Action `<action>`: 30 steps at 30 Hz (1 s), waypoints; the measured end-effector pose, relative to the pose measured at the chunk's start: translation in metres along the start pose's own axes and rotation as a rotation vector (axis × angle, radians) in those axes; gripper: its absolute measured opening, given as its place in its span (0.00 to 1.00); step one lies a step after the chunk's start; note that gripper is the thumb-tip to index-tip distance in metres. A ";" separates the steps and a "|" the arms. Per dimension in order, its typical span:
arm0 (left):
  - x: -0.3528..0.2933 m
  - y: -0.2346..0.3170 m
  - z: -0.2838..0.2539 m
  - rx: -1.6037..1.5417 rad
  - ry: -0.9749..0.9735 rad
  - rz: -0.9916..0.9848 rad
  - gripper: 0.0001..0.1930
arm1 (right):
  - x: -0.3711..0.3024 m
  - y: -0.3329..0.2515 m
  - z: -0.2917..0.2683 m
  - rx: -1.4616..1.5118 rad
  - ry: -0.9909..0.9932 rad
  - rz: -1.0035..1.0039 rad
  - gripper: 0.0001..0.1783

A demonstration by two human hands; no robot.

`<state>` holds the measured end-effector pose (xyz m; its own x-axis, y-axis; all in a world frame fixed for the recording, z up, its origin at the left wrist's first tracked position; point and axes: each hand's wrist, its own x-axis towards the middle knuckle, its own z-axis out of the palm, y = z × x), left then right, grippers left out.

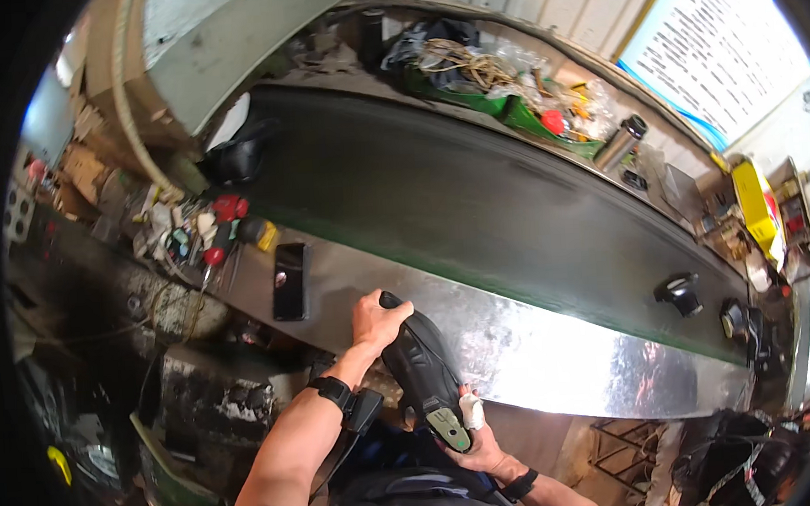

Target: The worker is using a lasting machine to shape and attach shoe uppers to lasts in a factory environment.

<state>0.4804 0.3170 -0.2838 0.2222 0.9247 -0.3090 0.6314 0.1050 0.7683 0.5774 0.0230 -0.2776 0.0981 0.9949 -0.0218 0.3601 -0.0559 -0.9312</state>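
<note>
A long black shoe (423,355) is held between my two hands over the near edge of the metal ledge, slanting from upper left to lower right. My left hand (378,322) is closed around its far, narrow end. At the near end my right hand (479,443) grips it from the right side and below, with a white wrap around one finger. A green-grey plate with dark slots and a hole (448,427) shows at that near end, and it looks like the top of a shoe last. Some of the right fingers are hidden behind the shoe.
Beyond the metal ledge (557,350) runs a dark conveyor belt (402,194). A phone (291,282) and a pile of small tools and bottles (204,229) lie to the left. Black shoes (680,293) sit on the belt's right. Green trays (479,98) and a steel flask (621,143) line the back.
</note>
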 end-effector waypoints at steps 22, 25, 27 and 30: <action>-0.331 -0.151 -0.483 -0.499 1.094 -0.157 0.13 | 0.101 -0.319 0.321 0.617 -0.495 0.012 0.09; -0.383 -0.193 -0.535 -0.765 1.277 -0.079 0.12 | 0.080 -0.362 0.382 0.715 -0.682 0.186 0.10; -0.412 -0.207 -0.566 -1.289 1.048 -0.147 0.16 | 0.076 -0.376 0.412 0.759 -0.754 0.282 0.09; -0.433 -0.250 -0.570 -1.515 0.955 -0.034 0.22 | 0.068 -0.401 0.449 0.839 -0.789 0.356 0.08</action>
<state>-0.1967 0.0993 -0.0223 -0.5857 0.7276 -0.3572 -0.6595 -0.1716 0.7319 0.0234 0.1508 -0.0685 -0.6300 0.7285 -0.2690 -0.3158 -0.5569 -0.7682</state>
